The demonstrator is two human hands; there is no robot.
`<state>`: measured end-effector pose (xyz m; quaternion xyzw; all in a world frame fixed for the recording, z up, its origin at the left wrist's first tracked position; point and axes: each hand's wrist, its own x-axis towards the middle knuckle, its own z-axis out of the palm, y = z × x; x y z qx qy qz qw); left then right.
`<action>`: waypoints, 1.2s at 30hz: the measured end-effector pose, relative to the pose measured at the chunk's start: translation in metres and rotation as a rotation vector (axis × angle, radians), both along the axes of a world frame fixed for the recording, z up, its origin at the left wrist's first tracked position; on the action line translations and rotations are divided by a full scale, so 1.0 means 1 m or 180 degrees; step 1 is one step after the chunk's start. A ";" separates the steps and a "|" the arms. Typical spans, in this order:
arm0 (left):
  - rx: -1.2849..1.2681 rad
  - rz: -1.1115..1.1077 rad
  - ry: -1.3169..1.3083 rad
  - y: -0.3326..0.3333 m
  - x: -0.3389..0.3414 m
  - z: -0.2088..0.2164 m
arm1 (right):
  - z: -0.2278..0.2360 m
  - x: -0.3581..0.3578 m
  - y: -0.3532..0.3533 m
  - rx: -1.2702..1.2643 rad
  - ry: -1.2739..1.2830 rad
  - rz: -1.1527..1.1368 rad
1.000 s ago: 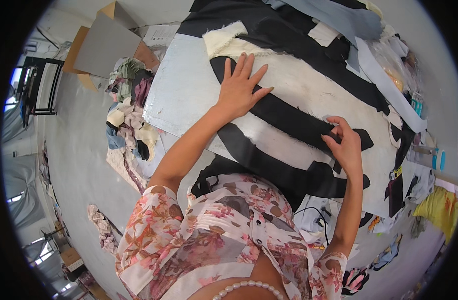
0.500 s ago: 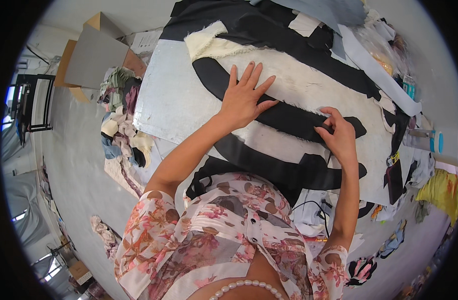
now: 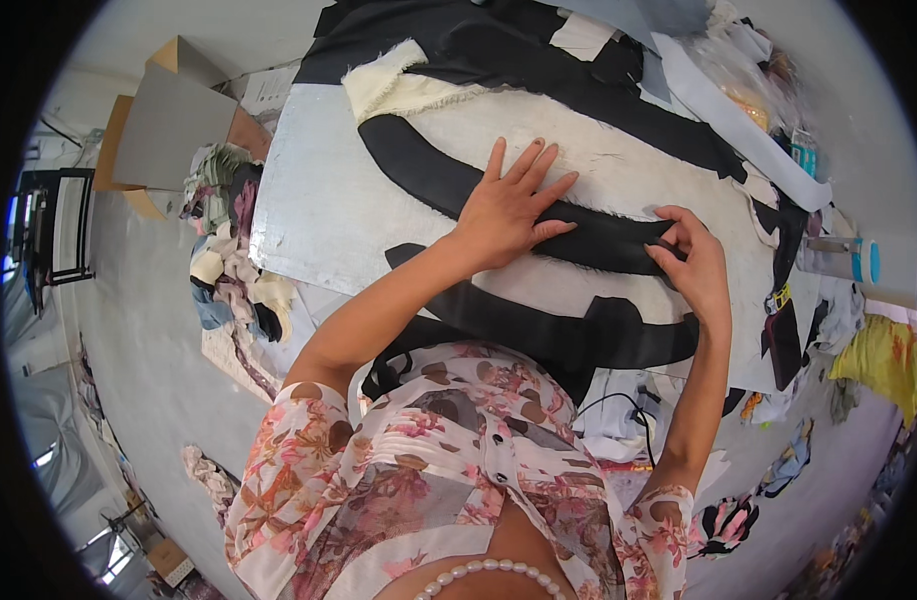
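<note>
A long curved black fabric strip (image 3: 418, 170) lies on a cream cloth (image 3: 618, 160) spread over the worktable. My left hand (image 3: 508, 205) lies flat on the strip's middle, fingers spread. My right hand (image 3: 690, 262) pinches the strip's right end between thumb and fingers. A second, wider black fabric piece (image 3: 568, 330) lies nearer to me, below both hands. More black cloth (image 3: 538, 60) covers the far side of the table.
A grey metal sheet (image 3: 318, 200) covers the table's left part. Fabric scraps (image 3: 228, 260) pile on the floor at left, by cardboard boxes (image 3: 163, 120). Paper pattern strips (image 3: 738, 110), a blue-capped bottle (image 3: 858, 262) and yellow cloth (image 3: 883, 355) sit at right.
My left hand has slid a little toward me and rightward along the black strip. My right hand has shifted from pressing to pinching the strip's end.
</note>
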<state>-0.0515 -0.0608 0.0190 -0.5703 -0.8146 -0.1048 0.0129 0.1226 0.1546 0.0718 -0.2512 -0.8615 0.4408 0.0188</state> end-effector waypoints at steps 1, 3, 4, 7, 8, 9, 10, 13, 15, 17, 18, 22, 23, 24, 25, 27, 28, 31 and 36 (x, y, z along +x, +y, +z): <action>0.0012 -0.0005 -0.0033 0.000 0.000 0.001 | -0.003 0.001 0.002 0.0108 0.0044 -0.0011; 0.0024 0.0003 -0.0080 -0.001 0.000 0.002 | -0.015 0.000 0.005 0.0314 0.0151 -0.0017; 0.0053 -0.0008 -0.0076 0.000 0.000 0.002 | -0.017 0.001 0.005 0.0466 0.0158 -0.0014; 0.0102 -0.0023 -0.0067 -0.001 -0.001 0.001 | -0.019 -0.002 0.000 0.0797 0.0151 0.0018; 0.0110 -0.0031 -0.0061 -0.001 -0.001 0.002 | -0.018 -0.003 -0.001 0.0840 0.0137 0.0029; 0.0118 -0.0041 -0.0055 -0.001 -0.001 0.003 | -0.017 -0.003 -0.001 0.0883 0.0123 0.0039; 0.0111 -0.0006 -0.0051 0.000 0.000 0.005 | -0.017 -0.004 -0.002 0.0882 0.0094 0.0051; 0.0248 -0.0125 -0.0072 0.014 0.008 0.012 | -0.017 -0.004 -0.002 0.0937 0.0018 0.0087; 0.0514 -0.0468 -0.0077 0.034 0.017 0.008 | -0.017 -0.004 -0.001 0.1013 0.0037 0.0145; 0.0474 -0.0652 -0.0169 0.045 0.024 -0.005 | -0.017 -0.004 -0.001 0.0951 0.0034 0.0153; 0.0357 -0.0685 -0.0192 0.047 0.028 -0.007 | -0.016 -0.002 0.001 0.0927 0.0024 0.0145; 0.0198 -0.0635 -0.0134 0.047 0.030 -0.013 | -0.013 0.026 0.031 0.0240 0.0177 -0.0311; 0.0185 -0.0620 -0.0096 0.046 0.029 -0.013 | -0.012 0.031 0.033 0.0024 0.0239 -0.0517; 0.0134 -0.0611 -0.0037 0.047 0.029 -0.013 | -0.011 0.035 0.035 -0.0190 0.0303 -0.0721; 0.0128 -0.0605 -0.0049 0.047 0.030 -0.012 | -0.010 0.039 0.036 -0.0404 0.0369 -0.0921; 0.0099 -0.0598 -0.0049 0.046 0.030 -0.010 | -0.011 0.042 0.037 -0.0329 0.0422 -0.0957; 0.0108 -0.0607 -0.0057 0.047 0.030 -0.010 | -0.012 0.042 0.037 -0.0244 0.0405 -0.0989; 0.0114 -0.0611 -0.0058 0.046 0.030 -0.010 | -0.021 0.043 0.038 -0.0002 0.0362 -0.1077; 0.0144 -0.0603 -0.0081 0.047 0.030 -0.009 | -0.036 0.042 0.038 0.0412 0.0368 -0.1157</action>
